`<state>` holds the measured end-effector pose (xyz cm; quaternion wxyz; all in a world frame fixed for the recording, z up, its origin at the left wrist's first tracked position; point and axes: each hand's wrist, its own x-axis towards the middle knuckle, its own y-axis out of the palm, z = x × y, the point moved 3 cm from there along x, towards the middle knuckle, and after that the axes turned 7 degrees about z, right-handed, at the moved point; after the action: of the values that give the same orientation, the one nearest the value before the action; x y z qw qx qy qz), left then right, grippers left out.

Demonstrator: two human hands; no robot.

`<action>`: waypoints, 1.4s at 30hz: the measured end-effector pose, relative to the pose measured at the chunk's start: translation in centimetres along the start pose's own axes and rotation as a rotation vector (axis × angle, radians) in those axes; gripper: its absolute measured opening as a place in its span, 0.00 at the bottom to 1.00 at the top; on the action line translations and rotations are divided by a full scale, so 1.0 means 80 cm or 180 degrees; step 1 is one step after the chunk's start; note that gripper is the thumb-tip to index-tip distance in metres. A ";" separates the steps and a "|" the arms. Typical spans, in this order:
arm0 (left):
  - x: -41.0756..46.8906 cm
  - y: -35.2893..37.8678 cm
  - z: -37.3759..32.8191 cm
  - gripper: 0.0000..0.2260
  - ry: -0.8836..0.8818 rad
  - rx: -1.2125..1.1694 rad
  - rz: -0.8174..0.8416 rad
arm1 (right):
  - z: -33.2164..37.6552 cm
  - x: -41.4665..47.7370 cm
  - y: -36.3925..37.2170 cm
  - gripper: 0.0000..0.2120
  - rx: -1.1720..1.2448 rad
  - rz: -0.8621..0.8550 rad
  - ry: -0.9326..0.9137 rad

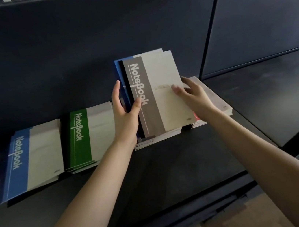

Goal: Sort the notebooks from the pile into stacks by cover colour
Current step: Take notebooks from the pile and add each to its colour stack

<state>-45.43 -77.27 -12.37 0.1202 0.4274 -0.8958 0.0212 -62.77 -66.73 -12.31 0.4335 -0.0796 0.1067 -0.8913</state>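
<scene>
Hidden: blue notebook (119, 72) is hiding mostly behind grey notebook (161, 92)
Fingers: left hand (125, 113) is clamping both; right hand (191, 92) is pinching the grey one
Surface: black shelf (171, 168) is carrying the pile (158, 139)

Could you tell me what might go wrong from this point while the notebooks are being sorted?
The left hand grips two tilted-up notebooks together: the grey-banded cream notebook in front and a blue-banded cream notebook behind it. Both could land on one stack, mixing colours. The stack of blue-banded notebooks at far left is already splayed, so another laid on it might slide off.
</scene>
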 end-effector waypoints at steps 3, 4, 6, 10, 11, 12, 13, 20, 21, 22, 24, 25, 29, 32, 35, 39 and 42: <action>0.001 -0.025 -0.010 0.29 0.0112 -0.0052 -0.0057 | 0.005 -0.007 0.022 0.21 0.0481 0.0100 -0.0074; -0.001 -0.034 -0.010 0.29 0.0110 -0.0041 -0.0097 | 0.008 -0.009 0.030 0.21 0.0407 0.0093 -0.0111; -0.007 -0.050 -0.010 0.30 0.0033 -0.0031 -0.0184 | 0.014 -0.010 0.048 0.19 0.0142 0.0054 -0.0205; -0.018 -0.087 -0.009 0.29 0.0049 0.0112 -0.0469 | 0.022 -0.005 0.071 0.17 -0.0141 -0.0187 -0.0292; -0.019 -0.098 -0.011 0.28 0.0028 0.0150 -0.0513 | 0.023 -0.002 0.073 0.16 -0.0171 -0.0227 -0.0312; -0.020 -0.109 -0.011 0.28 -0.0017 0.0179 -0.0552 | 0.025 0.000 0.074 0.16 -0.0226 -0.0252 -0.0322; -0.021 -0.121 -0.013 0.28 -0.0069 0.0200 -0.0585 | 0.026 0.003 0.074 0.17 -0.0305 -0.0272 -0.0315; -0.029 -0.181 -0.017 0.27 -0.0300 0.0330 -0.0745 | 0.016 0.021 0.067 0.20 -0.1013 -0.0391 -0.0188; -0.031 -0.185 -0.015 0.27 -0.0323 0.0331 -0.0774 | 0.012 0.023 0.068 0.21 -0.1168 -0.0434 -0.0116; -0.032 -0.189 -0.013 0.26 -0.0344 0.0335 -0.0796 | 0.009 0.024 0.070 0.22 -0.1359 -0.0451 -0.0063; -0.036 -0.192 -0.009 0.26 -0.0379 0.0361 -0.0814 | 0.000 0.025 0.077 0.22 -0.1757 -0.0417 -0.0026; -0.039 -0.194 -0.008 0.26 -0.0394 0.0381 -0.0816 | -0.003 0.025 0.080 0.22 -0.1894 -0.0400 -0.0030; -0.046 -0.201 -0.007 0.26 -0.0428 0.0433 -0.0862 | -0.008 0.025 0.087 0.23 -0.2192 -0.0373 0.0047; -0.051 -0.208 -0.010 0.25 -0.0415 0.0449 -0.0916 | -0.013 0.027 0.087 0.20 -0.2389 -0.0331 0.0128; -0.056 -0.214 -0.009 0.25 -0.0427 0.0449 -0.0922 | -0.016 0.029 0.090 0.15 -0.2559 -0.0330 -0.0002; -0.062 -0.222 -0.009 0.25 -0.0435 0.0519 -0.0937 | -0.005 0.022 0.099 0.16 -0.2460 -0.0470 -0.0285; -0.067 -0.227 -0.017 0.25 -0.0408 0.0592 -0.0994 | 0.019 0.010 0.119 0.15 -0.2064 -0.0579 -0.0788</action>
<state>-27.90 -84.56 -13.46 0.0247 0.5710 -0.8185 0.0577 -55.67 -73.27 -13.27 0.3143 -0.3295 0.3232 -0.8296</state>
